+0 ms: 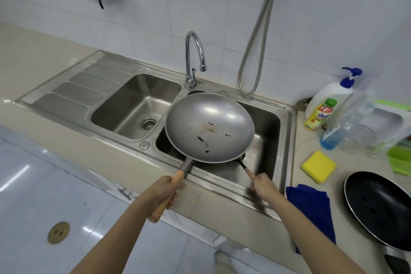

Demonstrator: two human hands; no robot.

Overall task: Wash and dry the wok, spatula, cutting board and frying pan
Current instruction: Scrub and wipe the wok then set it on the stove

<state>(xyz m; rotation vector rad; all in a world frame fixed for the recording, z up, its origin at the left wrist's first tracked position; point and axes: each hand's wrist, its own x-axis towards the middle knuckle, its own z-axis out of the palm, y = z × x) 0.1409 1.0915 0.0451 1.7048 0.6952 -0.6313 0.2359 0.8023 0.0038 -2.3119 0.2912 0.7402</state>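
The round grey metal wok (209, 128) is held over the right-hand basin of the stainless steel double sink (287, 122), tilted toward the person, with dark burnt specks on its inner surface. The left hand (163, 193) grips the wok's pale wooden handle, fingers wrapped round it. The right hand (263, 187) holds the thin dark-shafted, wooden-gripped handle of a spatula (244, 168), fingers curled about it; the blade end passes under the wok's rim and is hidden. The chrome swan-neck tap (195, 55) stands behind the wok (no water visible from its spout). On the beige worktop (298, 162) right of the sink lie a yellow rectangular sponge (318, 166), a dark blue folded cloth (311, 209) draped over the front edge, and a black non-stick frying pan (380, 209), well apart from the wok. A white pump bottle with a blue top (333, 93) stands near the wall.
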